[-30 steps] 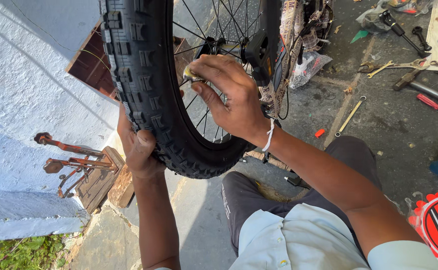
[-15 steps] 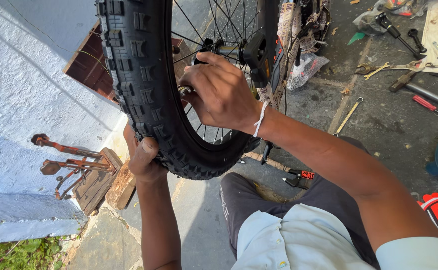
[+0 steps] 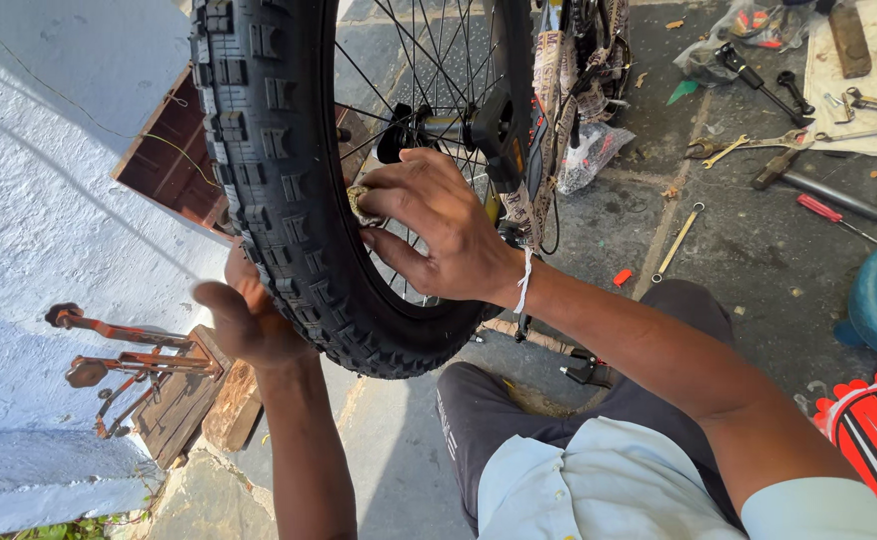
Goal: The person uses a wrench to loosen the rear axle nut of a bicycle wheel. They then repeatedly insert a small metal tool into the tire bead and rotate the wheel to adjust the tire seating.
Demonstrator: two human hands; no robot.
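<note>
The knobby black tyre (image 3: 279, 190) of a bicycle wheel stands upright between the two hands, its top cut off by the upper edge of the view. The left hand (image 3: 249, 315) cups the tread from the outer side with the palm against the blocks; its fingers curl behind the rubber, so how tightly they close cannot be told. The right hand (image 3: 439, 235) reaches in from the spoke side, fingers spread and bent, thumb pressed to the inner wall of the tyre. Its fingertips pinch a small, dull metal piece (image 3: 362, 205) at the rim, mostly hidden under the fingers and too small to make out. A white thread band circles the right wrist.

Thin steel spokes (image 3: 409, 80) fan out behind the right hand toward a dark hub, partly covered by the frame. Beyond the right forearm, spanners (image 3: 729, 150) and a red-handled screwdriver (image 3: 829, 215) lie scattered on the stained concrete floor (image 3: 739, 250). Beside the left hand stands a rough whitewashed wall (image 3: 49, 200), with rusty metal parts (image 3: 109, 360) below it.
</note>
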